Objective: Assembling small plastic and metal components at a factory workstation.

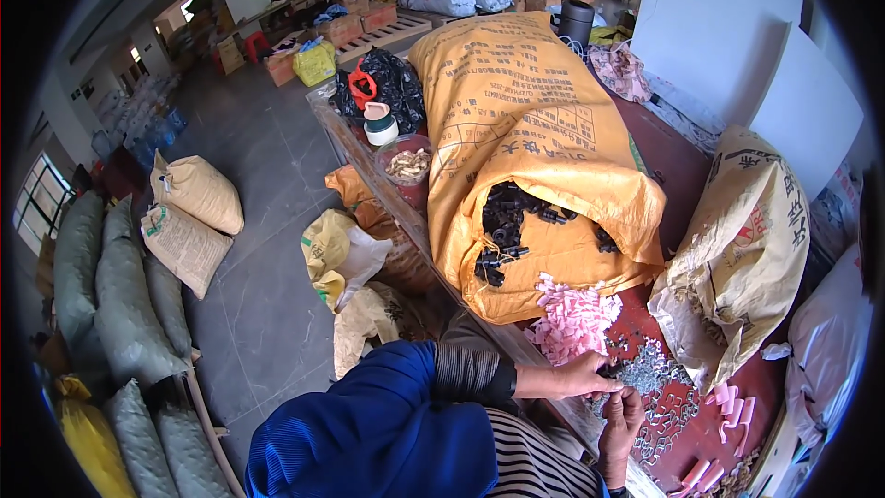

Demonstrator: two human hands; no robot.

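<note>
My left hand (pixel 581 376) reaches in over the table edge with its fingers closed in a pinch. Just below it, my right hand (pixel 621 424) is closed too, its fingertips meeting those of the left. Something small and dark sits between them, too small to make out. Beside the hands lies a heap of small silvery metal clips (pixel 656 397), spread over the red tabletop (pixel 678 355). A pile of small pink pieces (pixel 573 318) lies beyond the left hand. Several curved pink pieces (pixel 735 417) rest to the right of the clips, with others (pixel 698 477) nearer me.
A large orange woven sack (pixel 535 120) lies on the table, its mouth showing black plastic parts (pixel 505 221). Right of it leans a beige sack (pixel 737 249). A bowl of tan pieces (pixel 407 166), a lidded cup (pixel 380 125) and a black bag (pixel 392 88) stand at the far left edge.
</note>
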